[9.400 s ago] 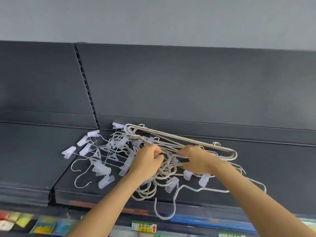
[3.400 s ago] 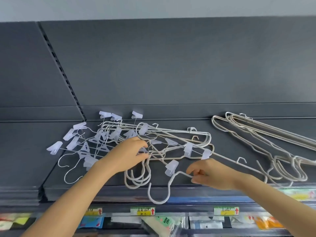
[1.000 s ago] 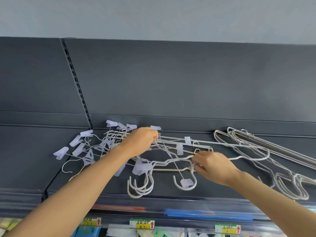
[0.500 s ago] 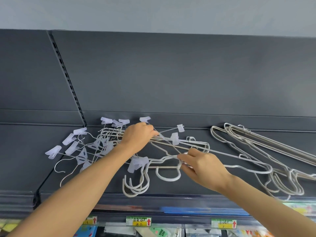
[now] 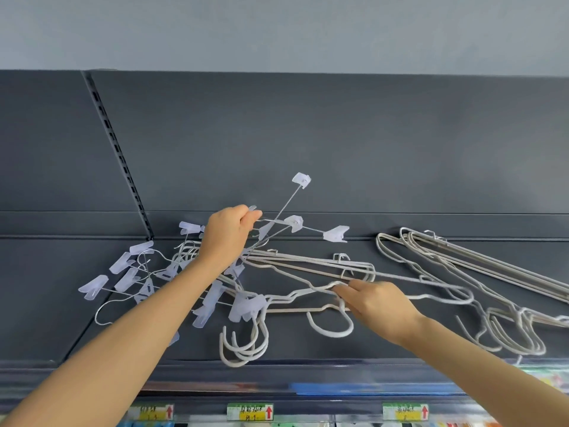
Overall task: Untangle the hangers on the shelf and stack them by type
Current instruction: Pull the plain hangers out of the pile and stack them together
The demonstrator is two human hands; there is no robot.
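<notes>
A tangle of thin wire clip hangers (image 5: 135, 272) with clear plastic clips lies at the left of the dark shelf (image 5: 308, 343). My left hand (image 5: 226, 234) pinches clip hangers (image 5: 294, 223) and holds them lifted above the pile, clips sticking up and to the right. White plain hangers (image 5: 308, 266) lie in the middle with hooks toward the front edge. My right hand (image 5: 378, 306) grips the neck of one of these white hangers. A separate stack of white hangers (image 5: 480, 272) lies at the right.
The shelf's dark back panel (image 5: 338, 149) rises behind, with a slotted upright (image 5: 120, 155) at the left. Price labels (image 5: 249, 411) run along the rail below the front edge. Coloured goods show on the shelf beneath.
My left hand has lifted clip hangers up out of the tangle, so their clips now stand higher. My right hand stays on the white hanger's neck, holding it down.
</notes>
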